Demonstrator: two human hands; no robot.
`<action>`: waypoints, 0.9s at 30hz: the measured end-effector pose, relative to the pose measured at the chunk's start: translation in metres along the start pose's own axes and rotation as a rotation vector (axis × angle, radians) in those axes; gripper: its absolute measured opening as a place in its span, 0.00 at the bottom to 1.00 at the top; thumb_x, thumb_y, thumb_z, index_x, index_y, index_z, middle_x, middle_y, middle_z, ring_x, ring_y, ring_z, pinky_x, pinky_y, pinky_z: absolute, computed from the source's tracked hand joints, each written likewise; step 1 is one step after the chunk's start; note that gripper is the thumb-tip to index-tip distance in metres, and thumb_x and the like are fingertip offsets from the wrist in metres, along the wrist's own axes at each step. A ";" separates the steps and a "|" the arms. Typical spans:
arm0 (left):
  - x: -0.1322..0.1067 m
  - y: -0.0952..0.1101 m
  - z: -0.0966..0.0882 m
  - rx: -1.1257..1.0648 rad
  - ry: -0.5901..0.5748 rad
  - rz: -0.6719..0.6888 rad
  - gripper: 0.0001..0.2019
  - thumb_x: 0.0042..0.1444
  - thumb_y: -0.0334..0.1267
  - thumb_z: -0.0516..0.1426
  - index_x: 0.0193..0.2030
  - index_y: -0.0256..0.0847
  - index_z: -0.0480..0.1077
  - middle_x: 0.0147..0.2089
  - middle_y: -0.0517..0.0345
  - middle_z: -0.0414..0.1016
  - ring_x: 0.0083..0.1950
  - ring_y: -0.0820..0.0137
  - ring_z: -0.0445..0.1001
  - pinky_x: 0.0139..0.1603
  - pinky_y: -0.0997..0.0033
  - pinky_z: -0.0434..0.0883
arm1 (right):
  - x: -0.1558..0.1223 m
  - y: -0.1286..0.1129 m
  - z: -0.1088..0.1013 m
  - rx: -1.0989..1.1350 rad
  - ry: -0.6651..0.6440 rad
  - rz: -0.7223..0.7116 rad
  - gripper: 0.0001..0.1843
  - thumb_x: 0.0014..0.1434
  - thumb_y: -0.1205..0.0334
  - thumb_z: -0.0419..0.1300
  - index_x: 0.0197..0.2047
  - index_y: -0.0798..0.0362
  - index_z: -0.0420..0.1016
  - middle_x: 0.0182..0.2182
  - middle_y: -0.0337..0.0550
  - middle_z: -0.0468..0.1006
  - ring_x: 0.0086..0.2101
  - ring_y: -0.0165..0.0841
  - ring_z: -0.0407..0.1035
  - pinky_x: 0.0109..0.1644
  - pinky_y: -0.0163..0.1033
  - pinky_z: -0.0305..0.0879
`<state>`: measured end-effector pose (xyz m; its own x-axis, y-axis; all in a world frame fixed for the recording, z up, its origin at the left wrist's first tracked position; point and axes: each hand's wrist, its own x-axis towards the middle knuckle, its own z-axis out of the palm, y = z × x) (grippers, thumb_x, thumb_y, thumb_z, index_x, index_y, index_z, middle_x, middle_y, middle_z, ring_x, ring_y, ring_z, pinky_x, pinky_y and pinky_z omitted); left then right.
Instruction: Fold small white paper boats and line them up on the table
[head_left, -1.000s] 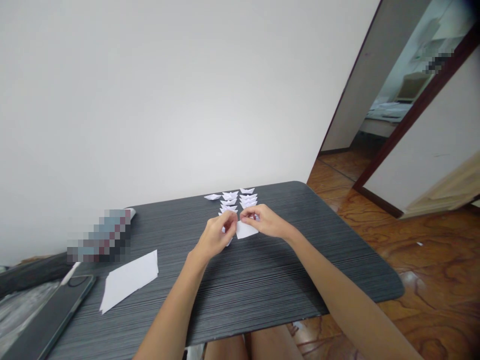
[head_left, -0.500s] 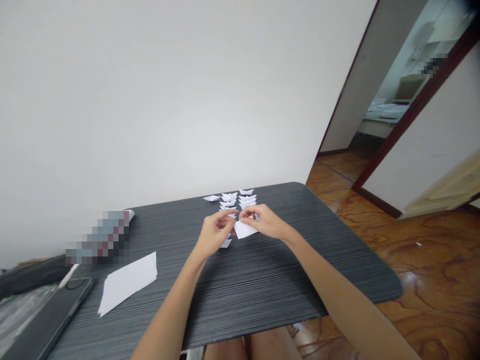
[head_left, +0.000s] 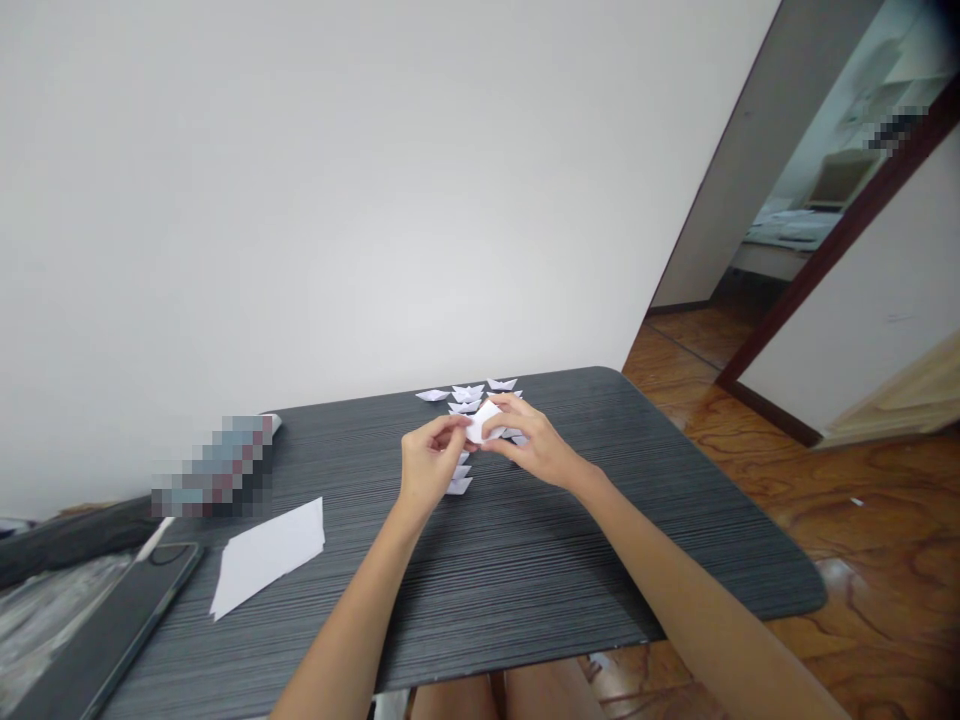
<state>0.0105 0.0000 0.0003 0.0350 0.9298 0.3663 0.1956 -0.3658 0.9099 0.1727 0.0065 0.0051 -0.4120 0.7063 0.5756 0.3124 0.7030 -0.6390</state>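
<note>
A small folded piece of white paper (head_left: 484, 422) is held between my two hands above the dark table (head_left: 570, 560). My left hand (head_left: 433, 455) pinches its left corner between thumb and fingers. Around the right side of the same paper, the fingers of my right hand (head_left: 532, 440) are closed. Just behind and beneath the hands, several white folded paper boats (head_left: 468, 393) stand in two columns, partly covered by the hands. One more paper boat (head_left: 433, 396) sits to the left of the far end.
A stack of white paper sheets (head_left: 270, 555) lies on the table's left part. A dark phone-like device (head_left: 142, 620) and a blurred-out object (head_left: 225, 460) are at the left edge. Behind the table rises a white wall (head_left: 360, 200); wooden floor (head_left: 862, 600) shows on the right.
The white paper has been turned and raised, and now stands between both hands. My left fingers have closed on its left corner. The whole view has shifted slightly.
</note>
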 end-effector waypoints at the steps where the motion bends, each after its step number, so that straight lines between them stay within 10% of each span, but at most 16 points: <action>1: 0.000 0.000 0.001 -0.015 0.011 -0.002 0.07 0.49 0.36 0.53 0.32 0.37 0.69 0.26 0.58 0.74 0.26 0.71 0.74 0.30 0.74 0.71 | 0.001 0.002 0.001 0.045 0.034 0.018 0.05 0.53 0.61 0.56 0.31 0.53 0.70 0.41 0.46 0.66 0.44 0.35 0.62 0.49 0.41 0.57; 9: -0.003 0.002 0.002 -0.002 -0.111 0.175 0.07 0.49 0.35 0.55 0.34 0.35 0.69 0.32 0.53 0.75 0.33 0.68 0.75 0.38 0.70 0.72 | 0.003 0.017 0.010 0.275 0.238 0.118 0.08 0.52 0.58 0.56 0.27 0.54 0.69 0.34 0.44 0.69 0.36 0.32 0.64 0.39 0.36 0.61; 18: -0.001 0.001 0.000 0.051 -0.106 0.269 0.06 0.52 0.34 0.53 0.32 0.36 0.70 0.27 0.55 0.75 0.28 0.71 0.74 0.33 0.72 0.72 | 0.003 0.014 -0.002 0.450 0.088 0.084 0.08 0.43 0.64 0.63 0.30 0.53 0.71 0.36 0.42 0.70 0.40 0.33 0.65 0.46 0.38 0.59; 27: -0.004 0.000 0.003 0.034 -0.117 0.224 0.08 0.52 0.35 0.52 0.37 0.36 0.68 0.31 0.52 0.76 0.31 0.69 0.75 0.35 0.71 0.72 | 0.004 0.016 0.010 0.752 0.230 0.399 0.06 0.43 0.63 0.63 0.25 0.57 0.71 0.24 0.38 0.73 0.26 0.26 0.66 0.32 0.33 0.61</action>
<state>0.0132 -0.0035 -0.0013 0.1935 0.8248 0.5312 0.2029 -0.5634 0.8009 0.1670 0.0196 -0.0078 -0.1845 0.9437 0.2745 -0.2834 0.2164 -0.9343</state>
